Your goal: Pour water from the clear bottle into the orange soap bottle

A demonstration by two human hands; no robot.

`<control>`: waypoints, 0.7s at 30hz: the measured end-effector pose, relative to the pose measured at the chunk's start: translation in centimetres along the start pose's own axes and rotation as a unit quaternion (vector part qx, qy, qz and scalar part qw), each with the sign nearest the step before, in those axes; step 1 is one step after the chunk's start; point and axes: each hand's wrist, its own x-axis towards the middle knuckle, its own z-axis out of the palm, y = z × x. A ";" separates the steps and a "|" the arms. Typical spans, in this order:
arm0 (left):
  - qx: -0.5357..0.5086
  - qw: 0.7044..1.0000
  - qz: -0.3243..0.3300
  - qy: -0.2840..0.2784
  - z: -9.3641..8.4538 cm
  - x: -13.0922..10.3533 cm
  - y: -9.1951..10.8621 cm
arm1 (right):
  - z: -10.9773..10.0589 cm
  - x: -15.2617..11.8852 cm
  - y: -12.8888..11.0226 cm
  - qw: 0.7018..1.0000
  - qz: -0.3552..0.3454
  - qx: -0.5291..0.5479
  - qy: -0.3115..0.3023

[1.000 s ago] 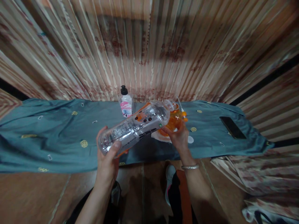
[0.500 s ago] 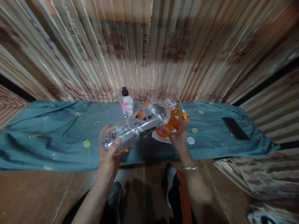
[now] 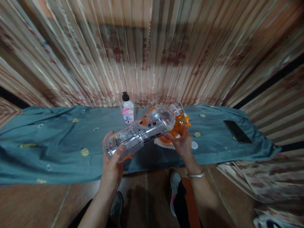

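Note:
My left hand [image 3: 115, 163] is wrapped around the base of a large clear plastic bottle [image 3: 142, 131] with an orange and silver label. This bottle leans to the right, its uncapped neck at the mouth of an orange see-through bottle [image 3: 179, 126]. Fingers of my right hand [image 3: 184, 144] grip the orange bottle, which the clear one partly covers. Whether liquid is flowing between them I cannot tell. Behind the orange bottle is an orange pump head [image 3: 187, 120]. Something white and flat, perhaps a cloth [image 3: 163, 145], lies under it.
A clear bottle with a black pump and pink label [image 3: 128, 114] stands at the back of the teal tablecloth [image 3: 59, 139]. Right of my right hand lies a round white cap [image 3: 194, 145]. Farther right is a black phone [image 3: 237, 131]. A striped curtain [image 3: 147, 63] hangs behind.
The view has shifted slightly. Both hands keep their holds, and the clear bottle's neck stays at the orange bottle's mouth.

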 end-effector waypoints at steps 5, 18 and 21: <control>-0.007 1.000 -0.003 -0.005 -0.8 0.0 -0.6 | -0.2 -0.1 0.3 1.000 -0.021 -0.007 -0.019; -0.035 0.999 0.022 0.004 0.4 -1.8 -0.8 | -0.7 -0.6 0.4 0.998 -0.006 0.034 -0.051; -0.036 0.999 0.020 -0.004 0.2 -1.6 -1.0 | -0.7 -0.6 0.3 0.998 -0.007 0.035 -0.048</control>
